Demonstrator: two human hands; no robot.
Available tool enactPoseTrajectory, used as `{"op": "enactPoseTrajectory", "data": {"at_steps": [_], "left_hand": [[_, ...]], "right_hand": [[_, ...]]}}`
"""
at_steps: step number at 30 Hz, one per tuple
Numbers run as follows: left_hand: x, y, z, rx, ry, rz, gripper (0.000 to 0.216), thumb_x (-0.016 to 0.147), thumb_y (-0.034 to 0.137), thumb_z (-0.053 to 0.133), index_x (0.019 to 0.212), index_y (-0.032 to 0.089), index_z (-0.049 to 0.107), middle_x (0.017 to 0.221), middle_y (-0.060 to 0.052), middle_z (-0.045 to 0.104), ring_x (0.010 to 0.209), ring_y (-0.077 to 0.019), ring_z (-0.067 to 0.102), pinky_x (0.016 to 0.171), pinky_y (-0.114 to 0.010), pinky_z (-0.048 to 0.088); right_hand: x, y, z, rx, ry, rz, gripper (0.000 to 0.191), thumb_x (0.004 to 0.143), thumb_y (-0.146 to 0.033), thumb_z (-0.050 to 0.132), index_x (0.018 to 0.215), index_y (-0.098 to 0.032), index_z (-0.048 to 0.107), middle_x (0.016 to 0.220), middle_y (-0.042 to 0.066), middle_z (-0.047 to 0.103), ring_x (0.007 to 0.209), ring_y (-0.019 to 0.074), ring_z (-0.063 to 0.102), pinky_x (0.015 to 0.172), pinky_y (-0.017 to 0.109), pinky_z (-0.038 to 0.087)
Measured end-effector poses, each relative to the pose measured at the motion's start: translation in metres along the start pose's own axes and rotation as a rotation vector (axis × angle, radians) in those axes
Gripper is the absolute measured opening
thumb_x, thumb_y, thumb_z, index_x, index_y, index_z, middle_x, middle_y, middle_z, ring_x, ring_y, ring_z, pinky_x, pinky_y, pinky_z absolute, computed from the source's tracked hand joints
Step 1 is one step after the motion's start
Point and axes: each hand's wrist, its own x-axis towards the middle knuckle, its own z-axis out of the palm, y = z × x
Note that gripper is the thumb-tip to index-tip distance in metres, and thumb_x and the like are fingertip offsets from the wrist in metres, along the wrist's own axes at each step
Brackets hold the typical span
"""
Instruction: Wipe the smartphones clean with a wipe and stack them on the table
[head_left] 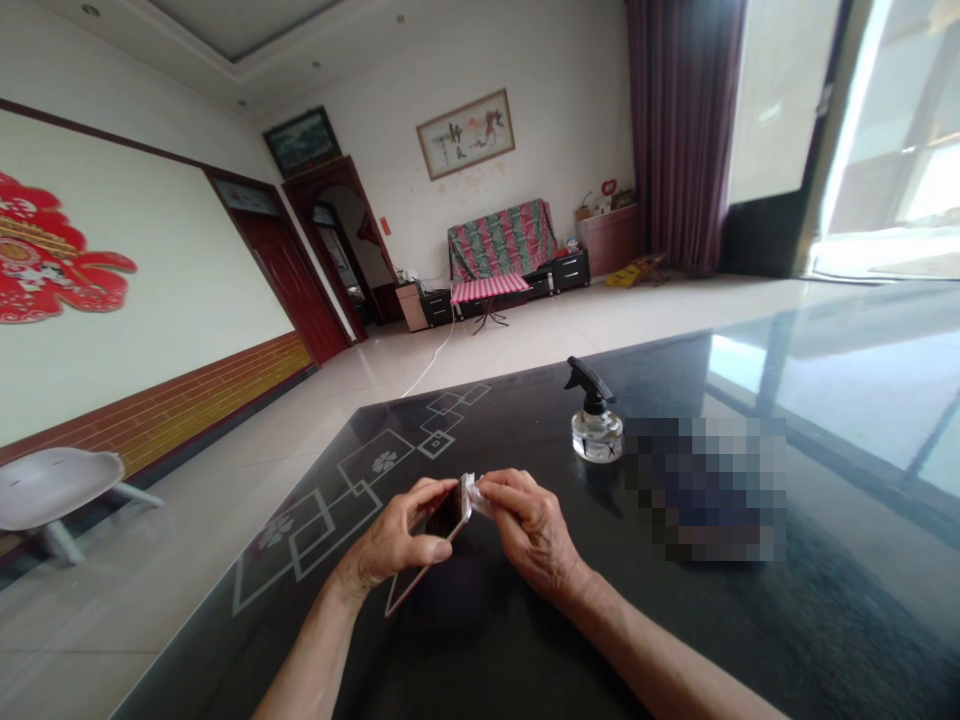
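My left hand [397, 535] is closed around a smartphone [450, 512], thumb on one side and fingers on the other. The phone has a dark screen and a light pinkish edge, and it is tilted above the black table [495, 640]. Pinched in my right hand [532, 525] is a small white wipe [478, 495], pressed against the phone's upper edge. Whether it is tissue or cloth I cannot tell. Beyond my right hand stands a clear spray bottle [598, 435] with a black trigger head and clear liquid inside.
Right of the bottle, a pixelated dark object [705, 490] lies on the glossy table. A white plastic stool [60, 485] stands on the floor at left. Farther off are a small folding table [491, 290] with a striped top and a low black cabinet [570, 270].
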Motion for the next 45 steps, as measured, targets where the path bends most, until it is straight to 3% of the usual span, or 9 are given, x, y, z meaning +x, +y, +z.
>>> {"op": "enactPoseTrajectory", "data": {"at_steps": [9,21,29,37,45], "left_hand": [[-0.001,-0.006,-0.005,0.004,0.058,0.004,0.067,0.062,0.034,0.073,0.125,0.017,0.057,0.114,-0.008,0.052,0.113,-0.0299,0.049,0.104,-0.044,0.036],[-0.001,-0.002,-0.001,0.015,-0.013,-0.004,0.065,0.061,0.034,0.073,0.123,0.018,0.059,0.114,-0.007,0.055,0.111,-0.03,0.051,0.102,-0.042,0.038],[-0.004,-0.012,-0.009,0.014,0.057,-0.026,0.067,0.061,0.029,0.074,0.124,0.017,0.057,0.115,-0.007,0.053,0.115,-0.0297,0.05,0.106,-0.043,0.034],[-0.005,-0.004,-0.009,-0.111,0.008,-0.03,0.066,0.061,0.032,0.072,0.123,0.015,0.058,0.114,-0.009,0.054,0.115,-0.0316,0.048,0.105,-0.044,0.033],[-0.003,-0.005,-0.008,-0.125,-0.009,-0.021,0.066,0.061,0.029,0.073,0.124,0.016,0.058,0.114,-0.008,0.053,0.114,-0.031,0.048,0.105,-0.043,0.032]], "right_hand": [[-0.001,-0.01,-0.002,-0.007,-0.09,-0.073,0.029,0.086,-0.011,0.046,0.09,-0.025,0.07,0.092,0.003,0.067,0.085,0.0168,0.058,0.076,0.027,0.048],[0.001,-0.001,-0.005,-0.073,-0.076,-0.068,0.031,0.085,-0.009,0.045,0.089,-0.025,0.071,0.091,0.003,0.068,0.082,0.0169,0.058,0.073,0.027,0.048],[-0.004,-0.009,-0.002,-0.008,-0.141,-0.095,0.031,0.084,-0.007,0.045,0.09,-0.024,0.069,0.094,0.003,0.067,0.085,0.0176,0.057,0.076,0.029,0.047],[-0.002,0.007,0.002,0.046,0.046,0.051,0.025,0.085,-0.012,0.047,0.087,-0.022,0.07,0.088,0.003,0.068,0.08,0.0163,0.061,0.072,0.026,0.048],[-0.003,-0.002,0.004,0.012,-0.049,-0.011,0.03,0.083,-0.007,0.046,0.087,-0.023,0.07,0.087,0.003,0.068,0.078,0.0159,0.058,0.07,0.026,0.046]]}}
